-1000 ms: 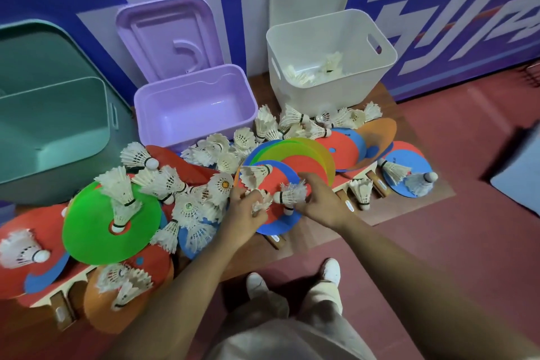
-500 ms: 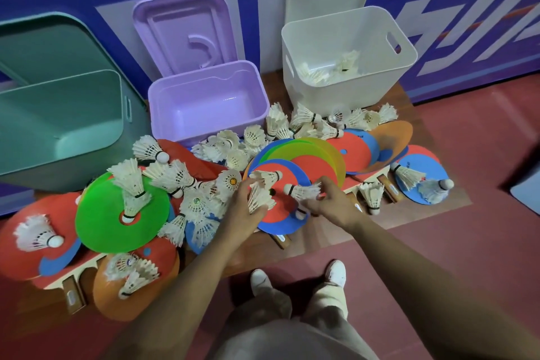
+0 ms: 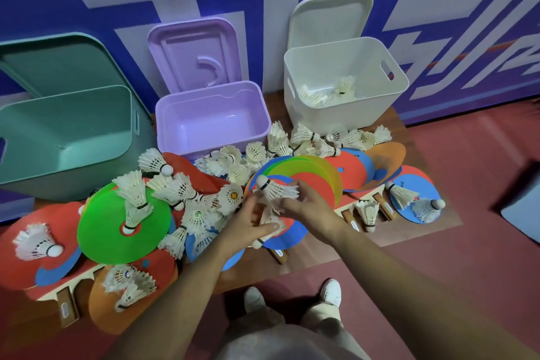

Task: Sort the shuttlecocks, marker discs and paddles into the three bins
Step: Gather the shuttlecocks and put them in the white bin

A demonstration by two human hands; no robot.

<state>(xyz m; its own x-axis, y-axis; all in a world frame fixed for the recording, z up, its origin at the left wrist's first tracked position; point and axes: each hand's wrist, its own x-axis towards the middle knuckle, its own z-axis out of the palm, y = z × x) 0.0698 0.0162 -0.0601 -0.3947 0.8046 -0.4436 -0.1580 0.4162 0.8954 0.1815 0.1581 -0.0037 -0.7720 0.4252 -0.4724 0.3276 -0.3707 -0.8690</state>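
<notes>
Feather shuttlecocks, coloured marker discs and red-and-blue paddles lie piled on a low wooden board (image 3: 432, 215). My left hand (image 3: 248, 223) is closed on a small bunch of shuttlecocks (image 3: 270, 226) over a blue-and-red paddle (image 3: 287, 238). My right hand (image 3: 311, 209) pinches the feathers of one shuttlecock (image 3: 274, 188), its cork pointing up and left, right beside my left hand. A stack of marker discs (image 3: 309, 172) lies just behind both hands. The white bin (image 3: 336, 118) at the back right holds several shuttlecocks.
A purple bin (image 3: 204, 140) stands in the middle and a teal bin (image 3: 58, 166) at the left, lids leaning on the wall. A green disc (image 3: 117, 231) with shuttlecocks on it lies left. Wooden paddle handles (image 3: 385, 209) stick out over the board's front. My feet are below it.
Both hands have lifted slightly and drawn together. The right hand's shuttlecock has swung so its cork points up-left, next to the bunch in the left hand.
</notes>
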